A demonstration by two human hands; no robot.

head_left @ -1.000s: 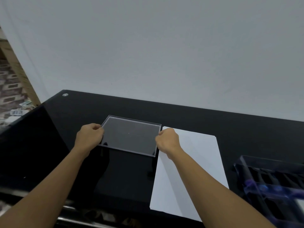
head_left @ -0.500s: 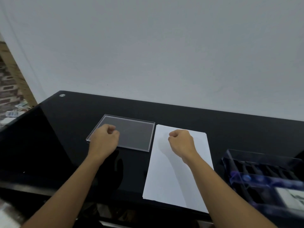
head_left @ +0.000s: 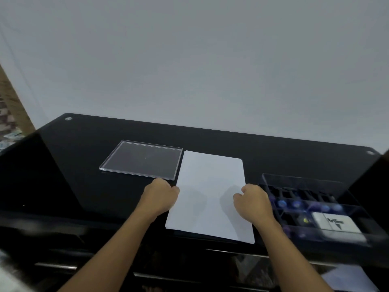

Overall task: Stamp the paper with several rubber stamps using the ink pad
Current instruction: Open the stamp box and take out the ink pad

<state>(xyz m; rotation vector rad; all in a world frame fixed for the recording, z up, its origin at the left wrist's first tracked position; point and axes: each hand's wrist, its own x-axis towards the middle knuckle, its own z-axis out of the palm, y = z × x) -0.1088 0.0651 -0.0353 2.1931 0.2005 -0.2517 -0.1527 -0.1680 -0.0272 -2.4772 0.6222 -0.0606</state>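
Both arms reach forward, one on each side of the paper (head_left: 210, 199). The left forearm (head_left: 117, 239) is bare and runs up from the lower left towards the paper's left edge. The left hand (head_left: 160, 194) is at that edge, back of the hand up, fingers curled under, thumb tip touching the edge. The bare right forearm (head_left: 280, 249) comes up from the lower right. The right hand (head_left: 253, 200) is at the paper's right edge, fingers curled in over the sheet. Whether either hand actually pinches the paper cannot be made out.
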